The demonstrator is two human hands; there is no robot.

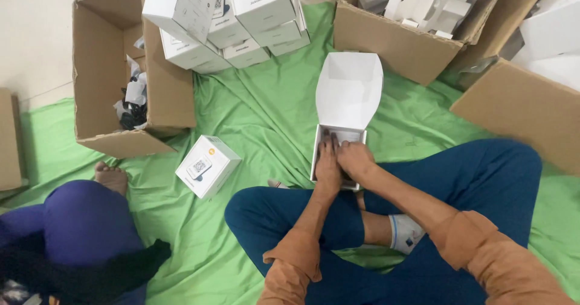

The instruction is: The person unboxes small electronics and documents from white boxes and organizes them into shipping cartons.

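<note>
A small white box (320, 137) lies open on the green cloth in front of my crossed legs, its lid (349, 87) flipped up and away from me. My left hand (328, 163) reaches into the box with fingers pressed flat on what is inside. My right hand (355, 158) rests beside it, fingers also down in the box. Both hands cover most of the contents, so I cannot tell what lies inside. A closed white box (208, 165) sits on the cloth to the left.
A stack of closed white boxes (223, 21) stands at the back. An open cardboard carton (115, 75) with dark items sits at left, another carton (399, 39) of white packaging at back right. A second person's knee (84, 220) and foot (112, 177) are at lower left.
</note>
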